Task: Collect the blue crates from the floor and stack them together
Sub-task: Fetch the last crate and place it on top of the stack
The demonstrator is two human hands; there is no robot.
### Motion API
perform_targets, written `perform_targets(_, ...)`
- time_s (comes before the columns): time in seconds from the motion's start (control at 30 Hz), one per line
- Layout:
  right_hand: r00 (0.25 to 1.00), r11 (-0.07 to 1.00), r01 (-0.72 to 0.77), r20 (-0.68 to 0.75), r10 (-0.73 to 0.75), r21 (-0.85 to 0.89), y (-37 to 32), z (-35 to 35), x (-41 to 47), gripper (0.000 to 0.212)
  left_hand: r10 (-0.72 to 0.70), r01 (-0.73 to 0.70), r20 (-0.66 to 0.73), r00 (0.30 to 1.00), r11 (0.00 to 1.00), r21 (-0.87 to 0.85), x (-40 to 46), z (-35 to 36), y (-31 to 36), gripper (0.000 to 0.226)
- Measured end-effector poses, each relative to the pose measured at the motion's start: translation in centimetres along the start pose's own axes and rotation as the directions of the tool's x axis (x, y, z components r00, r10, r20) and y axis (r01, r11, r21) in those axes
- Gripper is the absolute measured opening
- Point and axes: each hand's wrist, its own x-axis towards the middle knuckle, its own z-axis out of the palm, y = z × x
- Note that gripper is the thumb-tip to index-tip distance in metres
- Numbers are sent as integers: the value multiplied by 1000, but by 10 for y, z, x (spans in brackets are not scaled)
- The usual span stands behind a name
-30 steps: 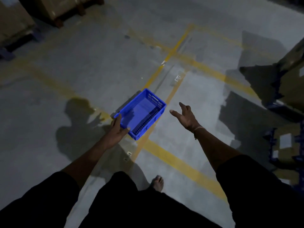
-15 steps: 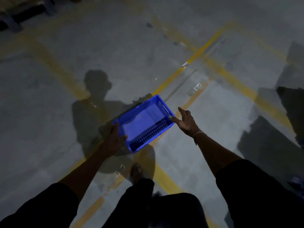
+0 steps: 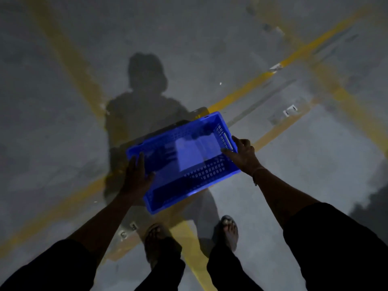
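One empty blue crate (image 3: 189,156) with perforated walls hangs above the floor in front of me, held at both short ends. My left hand (image 3: 137,177) grips its near-left rim, thumb inside the crate and fingers over the outer wall. My right hand (image 3: 241,153) holds the right end next to the handle slot, thumb on the inner side of the rim. No other crate shows in the head view.
Grey concrete floor (image 3: 304,164) crossed by yellow painted lines (image 3: 241,95). Small white floor markers (image 3: 289,111) lie to the right and near my left foot. My two feet (image 3: 228,229) stand just below the crate. My shadow falls ahead on the floor.
My right hand has come in from open air and taken hold of the crate's right end. The crate has come closer to me. The view has tilted down, losing the pallets and boxes.
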Motion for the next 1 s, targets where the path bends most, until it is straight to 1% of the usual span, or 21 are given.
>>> perform_targets(0.1, 1000, 1000, -9, 2, 9, -14, 28, 22, 64, 119, -91, 93, -66, 994, 995, 29, 39, 42, -27, 99)
perform_targets(0.13, 1000, 999, -12, 11, 13, -30, 32, 27, 80, 117, -116, 119, -88, 989, 992, 30, 48, 53, -31, 103)
perform_targets(0.2, 999, 996, 0, 36, 3, -87, 48, 40, 115, 105, -147, 150, -162, 976, 989, 5, 64, 73, -43, 105)
perform_targets(0.23, 998, 994, 28, 50, -23, -104, 56, 46, 130, 100, -164, 163, -171, 971, 986, -21, 69, 81, -50, 108)
perform_targets(0.3, 995, 989, 68, 77, -58, -128, 68, 58, 156, 100, -158, 151, -178, 971, 987, -52, 81, 95, -74, 114)
perform_targets(0.33, 995, 988, 66, 87, -55, -136, 72, 63, 166, 99, -155, 145, -166, 974, 987, -69, 86, 100, -85, 112)
perform_targets(0.37, 995, 985, 66, 88, -53, -159, 76, 68, 176, 96, -148, 132, -175, 973, 986, -97, 93, 107, -97, 107)
perform_targets(0.4, 995, 979, 59, 86, -43, -197, 77, 70, 181, 94, -174, 150, -183, 968, 979, -135, 99, 111, -102, 99)
perform_targets(0.47, 997, 959, 49, 74, -29, -280, 76, 72, 188, 94, -298, 267, -231, 926, 951, -158, 105, 112, -101, 78)
perform_targets(0.5, 996, 951, 58, 76, -37, -305, 78, 72, 190, 95, -302, 276, -251, 920, 952, -135, 104, 111, -101, 75)
perform_targets(0.53, 996, 947, 68, 82, -44, -314, 79, 71, 190, 95, -250, 230, -252, 935, 967, -106, 100, 106, -103, 78)
perform_targets(0.6, 995, 944, 77, 86, -51, -322, 79, 65, 185, 94, -125, 120, -206, 971, 992, -34, 94, 96, -108, 85)
perform_targets(0.63, 995, 946, 81, 79, -59, -313, 80, 62, 183, 92, -100, 95, -192, 976, 995, -40, 94, 89, -113, 85)
perform_targets(0.7, 996, 950, 88, 44, -79, -300, 72, 49, 164, 87, -74, 74, -204, 976, 997, -10, 85, 71, -106, 80)
perform_targets(0.8, 996, 942, 83, 12, -84, -324, 61, 32, 136, 81, -61, 70, -189, 980, 997, 40, 75, 43, -88, 84)
perform_targets(0.9, 993, 935, 94, -35, -113, -343, 41, 2, 98, 80, 1, 26, -177, 984, 989, 147, 54, 2, -70, 95)
perform_targets(1.0, 983, 933, 120, -90, -160, -340, 18, -34, 55, 76, 32, -7, -113, 993, 976, 216, 27, -44, -48, 101)
